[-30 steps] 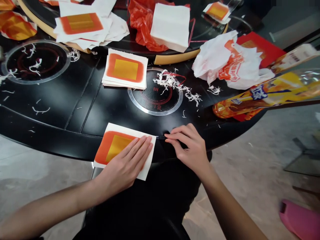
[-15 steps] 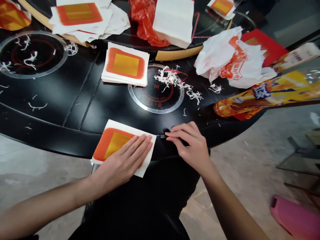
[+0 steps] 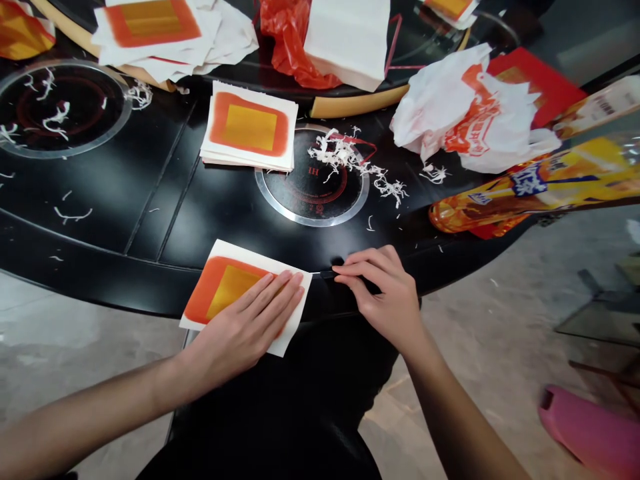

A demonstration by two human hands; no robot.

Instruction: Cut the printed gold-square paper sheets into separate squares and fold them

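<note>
**Far side of the table rides up the view; both hands hold at the near edge**

Since a moment ago, everything on the far side has slid a little higher in the view, while the hands have barely shifted. Near the edge of the black round surface [image 3: 150,213] lies a white paper sheet [image 3: 225,290] printed with an orange-edged gold square. Its corner overhangs the rim. The left hand [image 3: 240,333] lies flat across it, its fingers [image 3: 280,287] straight, slightly spread and pressing down, gripping nothing. Just beside the sheet's right edge, the right hand [image 3: 385,300] has its fingers [image 3: 365,263] curled and pinched on a slim black tool [image 3: 325,274], whose exact kind is too small to tell. Its tip reaches the paper.

Farther in, a stack of matching sheets [image 3: 249,127] sits beside a round glass-ringed burner [image 3: 310,193] strewn with white paper shreds [image 3: 345,160]. A second burner [image 3: 60,110] lies to the left. Beyond are a loose paper pile [image 3: 150,27], a white paper block [image 3: 345,40] and a red plastic bag [image 3: 295,47]. To the right are a crumpled white printed bag [image 3: 480,113] and a yellow-orange wrapped package [image 3: 525,187]. A pink slipper [image 3: 590,427] lies on the concrete floor [image 3: 75,327].
</note>
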